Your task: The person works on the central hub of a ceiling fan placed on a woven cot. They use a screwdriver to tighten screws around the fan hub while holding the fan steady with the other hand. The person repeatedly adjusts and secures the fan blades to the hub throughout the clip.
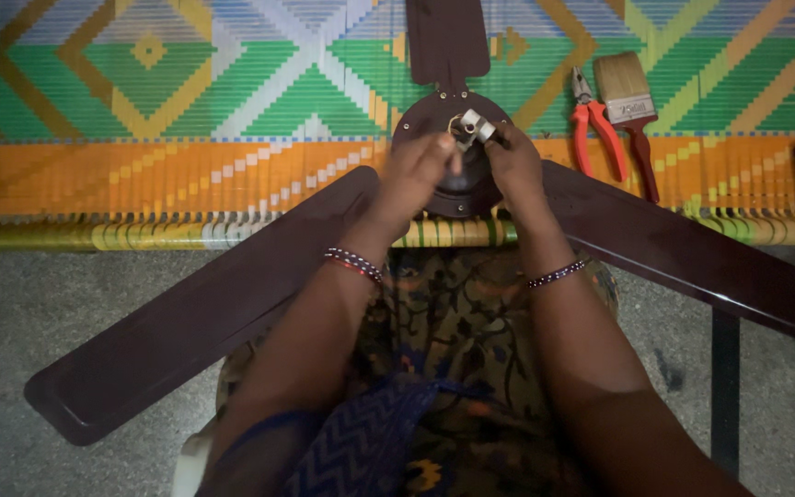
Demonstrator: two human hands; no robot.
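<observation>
Head view shows both hands meeting over the dark brown ceiling fan hub (420, 120), which lies on a woven mat (186, 101). Right hand (514, 158) has its grip closed on a small white connector (474, 126) above the hub's centre; left hand (416, 173) pinches just beside it, blurred. Red pliers (593, 124) and a paintbrush (632, 101) lie to the right.

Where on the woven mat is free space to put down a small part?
The colourful woven mat is bare to the left of the dark brown ceiling fan hub. It is crowded on the right, where the red-handled pliers and the wooden paintbrush lie, and around both hands at the hub.
</observation>
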